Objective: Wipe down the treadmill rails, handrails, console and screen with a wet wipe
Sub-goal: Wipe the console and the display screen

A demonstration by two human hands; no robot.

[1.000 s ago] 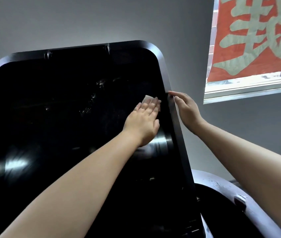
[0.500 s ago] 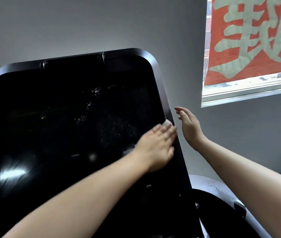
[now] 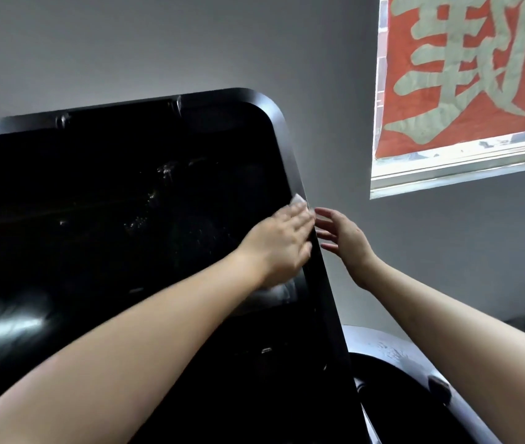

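I see the large glossy black treadmill screen tilted back, long axis running left to right. My left hand presses a small white wet wipe flat at its right edge; my right hand hangs relaxed beside the black frame. A red banner covers the window.

Two hands are in view: one left hand and one right hand. There is one wipe, one black screen with one raised frame, one window, one red banner and one grey rail at the lower right.
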